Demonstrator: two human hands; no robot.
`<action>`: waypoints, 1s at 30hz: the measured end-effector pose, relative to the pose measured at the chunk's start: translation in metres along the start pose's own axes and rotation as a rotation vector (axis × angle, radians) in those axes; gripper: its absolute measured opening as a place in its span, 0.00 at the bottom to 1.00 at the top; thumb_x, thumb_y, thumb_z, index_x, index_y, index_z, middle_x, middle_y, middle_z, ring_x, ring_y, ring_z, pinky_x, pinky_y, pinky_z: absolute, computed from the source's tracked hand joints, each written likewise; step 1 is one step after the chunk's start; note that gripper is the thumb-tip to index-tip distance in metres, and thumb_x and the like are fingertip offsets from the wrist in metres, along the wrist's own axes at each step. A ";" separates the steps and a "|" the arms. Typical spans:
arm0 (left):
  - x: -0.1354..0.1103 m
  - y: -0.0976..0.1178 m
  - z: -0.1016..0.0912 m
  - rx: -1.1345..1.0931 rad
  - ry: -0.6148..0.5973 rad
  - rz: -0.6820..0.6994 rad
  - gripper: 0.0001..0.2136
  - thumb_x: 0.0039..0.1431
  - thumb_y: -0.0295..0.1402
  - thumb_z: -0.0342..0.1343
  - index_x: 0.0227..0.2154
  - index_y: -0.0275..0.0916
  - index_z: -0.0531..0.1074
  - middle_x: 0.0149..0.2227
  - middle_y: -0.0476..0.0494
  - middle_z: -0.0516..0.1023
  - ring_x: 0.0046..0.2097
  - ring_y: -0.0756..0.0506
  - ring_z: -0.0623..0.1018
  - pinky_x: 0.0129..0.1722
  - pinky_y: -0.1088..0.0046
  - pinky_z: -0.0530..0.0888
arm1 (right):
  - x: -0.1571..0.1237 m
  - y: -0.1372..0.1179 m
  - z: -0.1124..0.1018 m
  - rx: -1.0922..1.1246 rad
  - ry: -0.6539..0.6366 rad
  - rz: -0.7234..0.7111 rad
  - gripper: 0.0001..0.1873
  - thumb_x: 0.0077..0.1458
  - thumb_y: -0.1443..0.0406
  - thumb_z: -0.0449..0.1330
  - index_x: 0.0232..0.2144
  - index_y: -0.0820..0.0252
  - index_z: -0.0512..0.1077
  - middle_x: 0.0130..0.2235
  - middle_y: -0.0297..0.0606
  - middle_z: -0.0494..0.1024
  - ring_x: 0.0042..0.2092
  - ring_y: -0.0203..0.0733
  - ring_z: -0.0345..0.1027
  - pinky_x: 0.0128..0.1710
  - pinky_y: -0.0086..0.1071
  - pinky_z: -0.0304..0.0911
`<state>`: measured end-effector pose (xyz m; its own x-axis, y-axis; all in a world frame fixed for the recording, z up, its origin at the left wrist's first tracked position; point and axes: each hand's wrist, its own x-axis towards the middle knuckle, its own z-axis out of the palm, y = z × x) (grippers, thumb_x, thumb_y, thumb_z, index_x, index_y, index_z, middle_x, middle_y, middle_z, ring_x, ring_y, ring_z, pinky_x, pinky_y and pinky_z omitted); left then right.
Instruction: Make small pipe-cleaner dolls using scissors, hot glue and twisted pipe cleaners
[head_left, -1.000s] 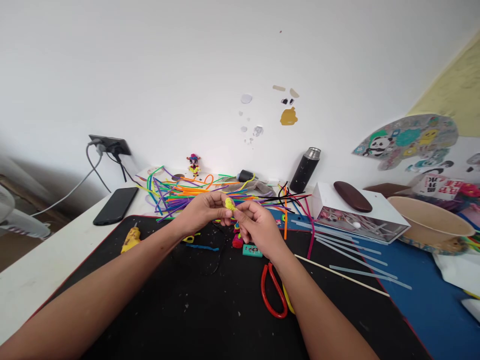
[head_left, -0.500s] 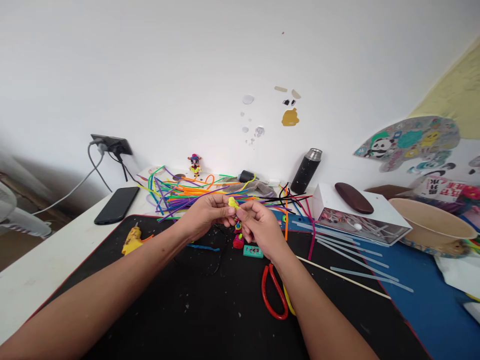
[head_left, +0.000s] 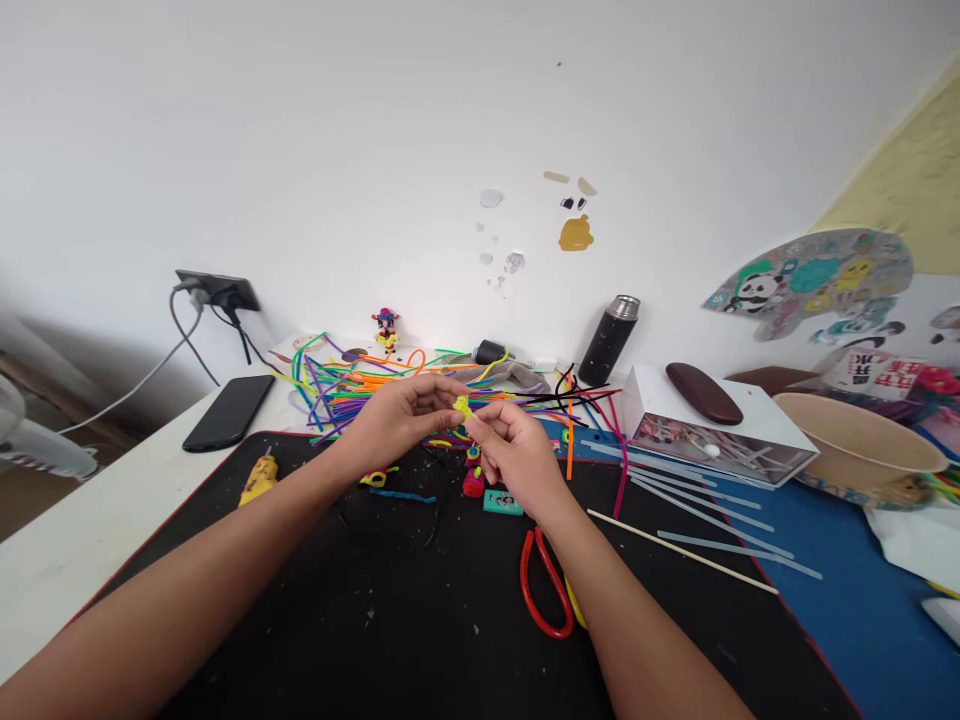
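My left hand (head_left: pixel 397 420) and my right hand (head_left: pixel 514 450) meet above the black mat (head_left: pixel 375 620), fingertips pinched together on a small yellow pipe-cleaner piece (head_left: pixel 462 406). Both hands are closed on it, held a little above the desk. Behind them lies a heap of colourful pipe cleaners (head_left: pixel 367 385). Just below my right hand sit a small red piece (head_left: pixel 473 484) and a teal block (head_left: pixel 501 502). Red-handled scissors (head_left: pixel 544 590) lie beside my right forearm.
A black phone (head_left: pixel 229 410) and a yellow glue gun (head_left: pixel 259 478) lie at the left. A black flask (head_left: pixel 609 342), a white box (head_left: pixel 716 430) with a brown case on top, clear glue sticks (head_left: pixel 705 510), a wooden skewer (head_left: pixel 675 550) and a paper bowl (head_left: pixel 862 445) are at the right.
My fingers have shifted slightly on the yellow piece; the hands stay in about the same place. Nothing else on the desk has moved.
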<state>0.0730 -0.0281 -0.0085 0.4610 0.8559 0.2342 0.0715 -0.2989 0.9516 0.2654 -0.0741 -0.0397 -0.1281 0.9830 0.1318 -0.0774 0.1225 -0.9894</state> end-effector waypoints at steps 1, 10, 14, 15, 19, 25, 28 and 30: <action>0.000 -0.001 0.000 0.022 0.002 -0.003 0.18 0.56 0.38 0.71 0.47 0.36 0.79 0.35 0.46 0.81 0.38 0.46 0.81 0.41 0.68 0.78 | 0.000 0.000 0.000 -0.013 0.002 -0.008 0.20 0.57 0.48 0.67 0.34 0.56 0.70 0.18 0.21 0.67 0.15 0.30 0.57 0.16 0.25 0.50; -0.001 -0.008 0.008 -0.007 0.026 -0.038 0.19 0.56 0.42 0.71 0.45 0.36 0.77 0.35 0.44 0.82 0.38 0.44 0.83 0.41 0.66 0.80 | 0.000 0.001 0.000 -0.124 0.041 -0.038 0.17 0.61 0.50 0.65 0.33 0.55 0.69 0.17 0.22 0.66 0.15 0.32 0.56 0.17 0.27 0.50; 0.001 -0.004 0.002 0.045 0.000 -0.023 0.17 0.55 0.40 0.71 0.43 0.37 0.78 0.34 0.46 0.81 0.36 0.46 0.81 0.38 0.70 0.78 | -0.001 0.002 -0.002 -0.266 0.066 -0.078 0.15 0.62 0.51 0.64 0.34 0.54 0.70 0.18 0.23 0.65 0.17 0.34 0.57 0.20 0.29 0.51; 0.001 -0.003 -0.001 0.066 -0.019 -0.022 0.16 0.55 0.39 0.71 0.43 0.38 0.78 0.33 0.47 0.81 0.35 0.47 0.80 0.37 0.71 0.78 | -0.002 0.003 -0.002 -0.312 0.068 -0.093 0.14 0.63 0.52 0.63 0.34 0.54 0.71 0.19 0.23 0.64 0.18 0.35 0.58 0.21 0.29 0.51; 0.001 0.003 -0.009 0.121 -0.111 -0.053 0.12 0.57 0.39 0.70 0.39 0.39 0.77 0.31 0.47 0.81 0.35 0.46 0.81 0.35 0.71 0.77 | -0.004 0.001 -0.002 -0.460 0.059 -0.132 0.11 0.64 0.55 0.62 0.35 0.54 0.72 0.20 0.24 0.64 0.21 0.36 0.58 0.23 0.31 0.49; 0.004 0.004 -0.014 -0.006 -0.156 -0.134 0.13 0.55 0.36 0.71 0.37 0.38 0.75 0.32 0.46 0.82 0.35 0.46 0.82 0.37 0.71 0.77 | -0.004 0.002 -0.002 -0.442 0.048 -0.141 0.11 0.65 0.54 0.62 0.36 0.54 0.72 0.21 0.26 0.65 0.23 0.37 0.58 0.25 0.31 0.50; 0.006 0.005 -0.017 -0.107 -0.153 -0.190 0.13 0.53 0.34 0.73 0.37 0.37 0.76 0.32 0.46 0.83 0.34 0.48 0.81 0.36 0.74 0.77 | -0.004 0.002 -0.003 -0.315 0.014 -0.116 0.14 0.64 0.51 0.63 0.40 0.52 0.72 0.23 0.26 0.67 0.22 0.38 0.60 0.24 0.31 0.52; 0.006 0.005 -0.019 -0.179 -0.155 -0.230 0.13 0.52 0.34 0.74 0.37 0.36 0.77 0.30 0.46 0.83 0.33 0.48 0.81 0.33 0.75 0.76 | -0.004 0.002 -0.003 -0.257 -0.005 -0.105 0.14 0.63 0.50 0.64 0.43 0.51 0.72 0.23 0.26 0.67 0.22 0.38 0.60 0.23 0.31 0.53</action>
<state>0.0590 -0.0165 0.0019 0.5808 0.8140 -0.0112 0.0395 -0.0145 0.9991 0.2689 -0.0770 -0.0420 -0.1371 0.9624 0.2344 0.1629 0.2553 -0.9530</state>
